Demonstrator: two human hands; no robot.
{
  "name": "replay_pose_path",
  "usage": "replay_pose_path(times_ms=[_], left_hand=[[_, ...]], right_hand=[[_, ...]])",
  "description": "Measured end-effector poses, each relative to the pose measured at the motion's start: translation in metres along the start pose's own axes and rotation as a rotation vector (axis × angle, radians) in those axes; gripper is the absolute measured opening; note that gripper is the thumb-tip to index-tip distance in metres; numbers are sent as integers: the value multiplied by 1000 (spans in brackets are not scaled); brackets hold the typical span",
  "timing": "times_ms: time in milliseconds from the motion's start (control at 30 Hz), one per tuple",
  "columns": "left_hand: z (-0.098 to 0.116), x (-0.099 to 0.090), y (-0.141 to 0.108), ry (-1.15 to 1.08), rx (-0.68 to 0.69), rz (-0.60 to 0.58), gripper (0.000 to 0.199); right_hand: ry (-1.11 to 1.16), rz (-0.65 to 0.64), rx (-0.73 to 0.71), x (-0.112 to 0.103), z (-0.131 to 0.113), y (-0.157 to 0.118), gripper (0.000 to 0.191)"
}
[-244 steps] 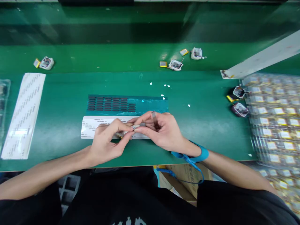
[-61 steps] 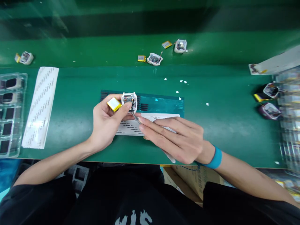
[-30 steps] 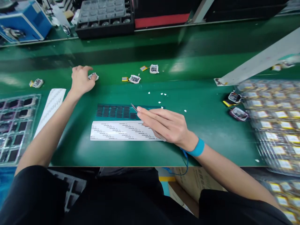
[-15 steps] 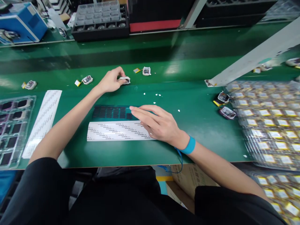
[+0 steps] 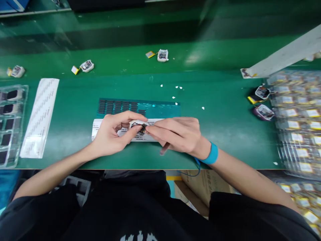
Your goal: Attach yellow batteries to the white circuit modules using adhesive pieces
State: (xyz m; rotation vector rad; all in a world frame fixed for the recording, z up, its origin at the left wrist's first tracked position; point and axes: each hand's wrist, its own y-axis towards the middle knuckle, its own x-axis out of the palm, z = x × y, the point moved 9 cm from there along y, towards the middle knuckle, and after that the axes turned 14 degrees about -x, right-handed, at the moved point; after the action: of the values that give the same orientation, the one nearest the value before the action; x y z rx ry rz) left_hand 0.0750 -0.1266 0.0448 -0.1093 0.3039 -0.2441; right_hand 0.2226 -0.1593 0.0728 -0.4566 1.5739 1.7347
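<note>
– where's the white watch casing (image 5: 140, 125)?

– between the person's two hands, over the printed white strip (image 5: 96, 126) near the front of the desk (image 5: 233, 137). whether it touches the strip or is held just above, i can't tell from here.

– and the hands?

– the left hand (image 5: 114, 132) grips the casing, thumb along the near side, index finger along the far rim. the right hand (image 5: 179, 132) is pinched up close, fingertips at the casing's right end, with a metal tool (image 5: 164, 149) jutting out below the palm. its tip is hidden, so i can't say what it touches.

– heavy, do you think?

– light, i'd guess. the shell looks stiff and smooth, so it could slip if held too loosely. the exposed circuitry inside is surely the fragile part.

– so where would you hold it?

– by the white outer walls, thumb against finger, keeping pressure off the board. if it's like that other casing (image 5: 163, 55) at the back, with its yellow battery (image 5: 150, 54) on a lead, i'd mind the thin wire too, and never lift by it.
</note>
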Motion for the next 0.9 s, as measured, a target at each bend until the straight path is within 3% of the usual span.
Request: replay_pose_path(times_ms=[133, 367, 667, 900], left_hand=[[-14, 2, 3, -137, -63, -25, 11], [-23, 3, 1, -168, -79, -17, 11], [-14, -7, 2, 108, 16, 65, 15], [-8, -8, 3, 227, 45, 25, 18]], right_hand=[[-19, -32, 50, 5, 3, -1, 16], [40, 6, 116, 13, 4, -4, 15], [140, -135, 168, 27, 3, -8, 27], [200, -31, 171, 24, 11, -8, 26]])
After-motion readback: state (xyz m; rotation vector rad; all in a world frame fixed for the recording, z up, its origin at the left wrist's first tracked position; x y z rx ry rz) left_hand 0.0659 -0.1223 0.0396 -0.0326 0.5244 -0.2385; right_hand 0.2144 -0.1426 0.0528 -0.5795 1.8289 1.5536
